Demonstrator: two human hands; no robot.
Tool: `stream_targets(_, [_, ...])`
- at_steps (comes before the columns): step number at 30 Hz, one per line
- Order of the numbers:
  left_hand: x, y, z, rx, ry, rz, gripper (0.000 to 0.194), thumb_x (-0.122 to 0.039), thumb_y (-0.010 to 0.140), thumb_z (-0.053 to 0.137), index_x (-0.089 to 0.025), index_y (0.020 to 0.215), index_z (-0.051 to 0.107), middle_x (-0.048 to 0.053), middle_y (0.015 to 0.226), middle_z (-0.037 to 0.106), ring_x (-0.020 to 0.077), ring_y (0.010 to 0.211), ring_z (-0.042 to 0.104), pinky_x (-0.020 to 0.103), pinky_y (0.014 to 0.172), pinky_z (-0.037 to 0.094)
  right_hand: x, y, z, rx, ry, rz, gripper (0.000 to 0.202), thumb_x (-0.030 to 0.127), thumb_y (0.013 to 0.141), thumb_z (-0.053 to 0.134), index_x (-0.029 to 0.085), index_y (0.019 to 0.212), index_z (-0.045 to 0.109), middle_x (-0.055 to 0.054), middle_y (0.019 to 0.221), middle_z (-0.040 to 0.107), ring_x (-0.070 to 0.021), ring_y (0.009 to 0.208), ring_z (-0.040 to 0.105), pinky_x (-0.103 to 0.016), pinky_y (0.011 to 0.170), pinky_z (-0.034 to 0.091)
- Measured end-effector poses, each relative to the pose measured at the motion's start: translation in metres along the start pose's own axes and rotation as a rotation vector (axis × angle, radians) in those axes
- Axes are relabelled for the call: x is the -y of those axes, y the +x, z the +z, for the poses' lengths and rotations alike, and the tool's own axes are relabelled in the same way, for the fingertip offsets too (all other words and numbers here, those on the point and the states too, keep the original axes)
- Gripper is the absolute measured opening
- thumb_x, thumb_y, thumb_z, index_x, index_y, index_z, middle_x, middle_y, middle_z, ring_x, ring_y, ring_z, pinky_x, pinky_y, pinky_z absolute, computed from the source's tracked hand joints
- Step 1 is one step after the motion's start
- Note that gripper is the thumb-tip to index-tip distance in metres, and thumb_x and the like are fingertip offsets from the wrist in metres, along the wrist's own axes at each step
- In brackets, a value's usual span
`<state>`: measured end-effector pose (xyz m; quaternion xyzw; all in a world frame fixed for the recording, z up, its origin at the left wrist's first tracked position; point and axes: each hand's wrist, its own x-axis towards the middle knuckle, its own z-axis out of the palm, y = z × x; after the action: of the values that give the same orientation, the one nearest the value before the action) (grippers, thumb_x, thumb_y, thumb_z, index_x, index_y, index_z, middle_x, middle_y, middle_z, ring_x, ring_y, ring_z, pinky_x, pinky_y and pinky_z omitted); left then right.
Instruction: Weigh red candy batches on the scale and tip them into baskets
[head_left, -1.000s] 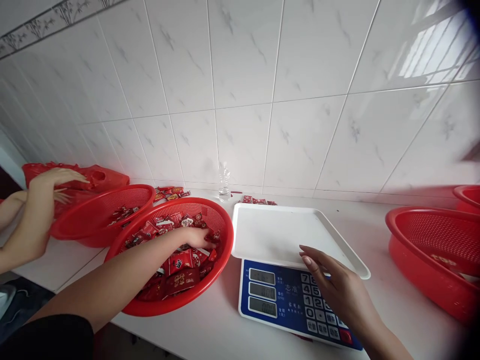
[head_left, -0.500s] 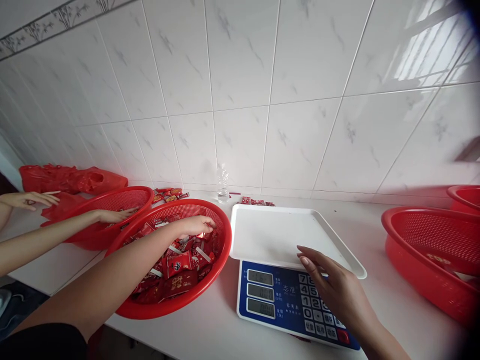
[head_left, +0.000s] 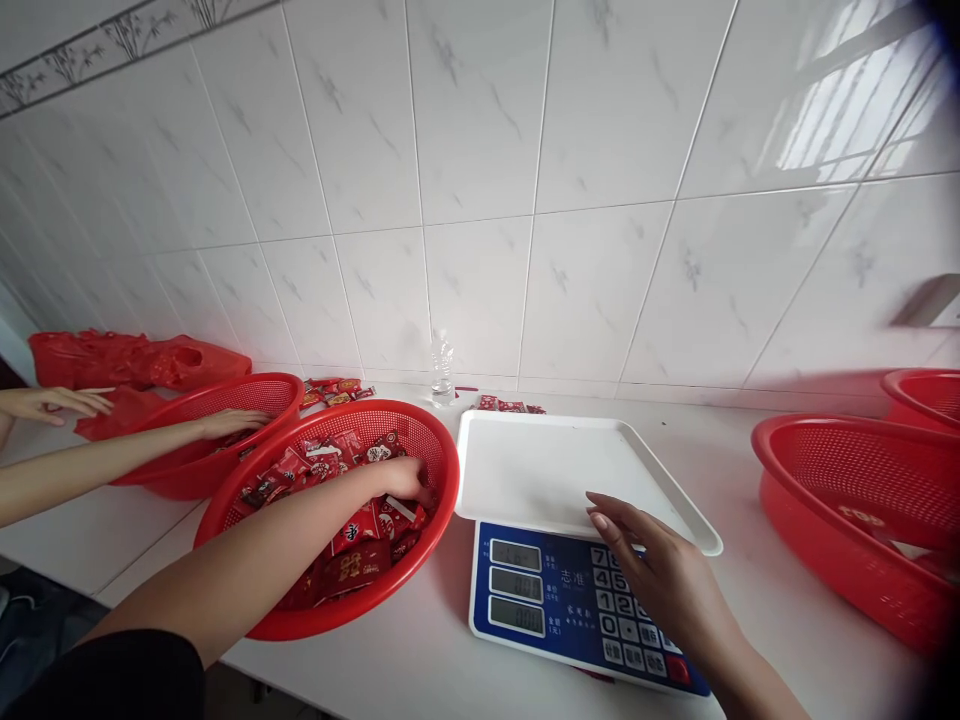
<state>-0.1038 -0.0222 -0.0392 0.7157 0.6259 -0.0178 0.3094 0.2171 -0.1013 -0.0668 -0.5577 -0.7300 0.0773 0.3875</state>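
My left hand reaches into a red plastic basket of red-wrapped snack packets. Its fingers point down among the packets near the right inner wall, and their tips are hidden, so I cannot see whether they grip one. Over the keypad of a blue and white digital scale hovers my right hand. Its fingers are stretched out with the thumb a little apart, and nothing is in them. Behind the keypad, the scale's white tray carries nothing but small specks.
At left, another person's hand is in a second red basket; another hand is beside red plastic bags. A clear bottle and loose packets lie along the tiled wall. More red baskets stand right.
My left hand has moved down and slightly right, deeper into the packets, and its fingers have gone out of sight. My right hand stays over the scale. The view has shifted slightly.
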Motion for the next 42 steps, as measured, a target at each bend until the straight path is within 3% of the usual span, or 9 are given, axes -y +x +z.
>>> stream_targets(10, [0.002, -0.017, -0.029, -0.272, -0.131, -0.071, 0.011, -0.03, 0.071, 0.053, -0.019, 0.069, 0.055, 0.002, 0.074, 0.062, 0.016, 0.063, 0.058, 0.024, 0.052, 0.043, 0.0, 0.001, 0.0, -0.007, -0.014, -0.018, 0.035, 0.05, 0.087, 0.04, 0.028, 0.1, 0.065, -0.001, 0.091, 0.073, -0.0174, 0.074, 0.069, -0.026, 0.057, 0.054])
stream_targets(13, [-0.014, -0.022, -0.046, -0.343, -0.382, -0.031, 0.015, -0.034, 0.076, 0.051, -0.019, 0.076, 0.052, 0.002, 0.082, 0.061, 0.013, 0.066, 0.057, 0.021, 0.054, 0.044, 0.0, 0.0, 0.0, -0.004, -0.01, -0.019, 0.035, 0.049, 0.088, 0.04, 0.028, 0.1, 0.064, -0.001, 0.091, 0.072, -0.0172, 0.074, 0.068, -0.026, 0.058, 0.054])
stream_targets(17, [-0.049, -0.022, -0.05, -0.277, -0.672, 0.023, 0.034, -0.052, 0.075, 0.059, -0.02, 0.084, 0.052, 0.0, 0.081, 0.058, 0.01, 0.06, 0.053, 0.02, 0.051, 0.043, 0.001, -0.001, -0.001, -0.001, -0.004, -0.022, 0.034, 0.048, 0.088, 0.04, 0.028, 0.1, 0.064, -0.001, 0.092, 0.072, -0.0173, 0.076, 0.068, -0.026, 0.059, 0.054])
stream_targets(21, [-0.087, -0.014, -0.034, -0.211, -0.74, 0.16, 0.058, -0.068, 0.078, 0.046, -0.021, 0.112, 0.049, 0.009, 0.112, 0.056, 0.018, 0.09, 0.056, 0.024, 0.063, 0.05, 0.002, -0.001, -0.001, -0.008, -0.003, -0.026, 0.033, 0.047, 0.089, 0.04, 0.028, 0.101, 0.064, -0.001, 0.095, 0.072, -0.0177, 0.078, 0.068, -0.028, 0.061, 0.055])
stream_targets(25, [-0.106, -0.01, -0.023, -0.218, -0.753, 0.261, 0.068, -0.071, 0.083, 0.03, -0.023, 0.13, 0.037, 0.011, 0.142, 0.035, 0.0259, 0.124, 0.038, 0.028, 0.079, 0.049, 0.003, 0.0, -0.002, 0.003, -0.011, -0.026, 0.033, 0.046, 0.09, 0.038, 0.028, 0.102, 0.063, -0.002, 0.094, 0.072, -0.0189, 0.079, 0.068, -0.029, 0.061, 0.055])
stream_targets(28, [-0.094, -0.01, -0.026, -0.337, -0.659, 0.289, 0.058, -0.064, 0.087, 0.029, -0.022, 0.125, 0.042, 0.011, 0.14, 0.038, 0.0238, 0.128, 0.036, 0.029, 0.086, 0.046, 0.004, 0.0, -0.003, 0.008, -0.023, -0.031, 0.032, 0.045, 0.09, 0.039, 0.028, 0.102, 0.063, -0.002, 0.095, 0.072, -0.0184, 0.08, 0.068, -0.028, 0.062, 0.055])
stream_targets(32, [-0.042, -0.012, -0.032, -0.417, -0.43, 0.126, 0.036, -0.048, 0.084, 0.046, -0.02, 0.105, 0.051, 0.008, 0.119, 0.057, 0.0218, 0.108, 0.054, 0.03, 0.082, 0.047, 0.003, 0.0, -0.002, 0.006, -0.035, -0.05, 0.032, 0.044, 0.09, 0.039, 0.026, 0.102, 0.063, -0.002, 0.096, 0.072, -0.0179, 0.081, 0.068, -0.027, 0.062, 0.055])
stream_targets(37, [0.022, -0.023, -0.023, -0.18, 0.033, -0.074, 0.032, -0.038, 0.07, 0.061, -0.018, 0.094, 0.058, 0.008, 0.103, 0.065, 0.0252, 0.094, 0.061, 0.032, 0.081, 0.045, 0.001, 0.001, 0.0, 0.002, -0.039, -0.057, 0.032, 0.044, 0.089, 0.04, 0.027, 0.104, 0.062, -0.002, 0.094, 0.072, -0.0177, 0.079, 0.068, -0.027, 0.06, 0.054])
stream_targets(42, [0.03, -0.033, -0.022, -0.038, 0.231, -0.077, 0.057, -0.052, 0.069, 0.06, -0.017, 0.113, 0.057, 0.014, 0.125, 0.056, 0.0304, 0.109, 0.054, 0.034, 0.089, 0.041, 0.0, 0.001, 0.0, 0.004, -0.052, -0.052, 0.032, 0.044, 0.089, 0.039, 0.026, 0.102, 0.063, -0.001, 0.093, 0.072, -0.0174, 0.078, 0.068, -0.026, 0.06, 0.054])
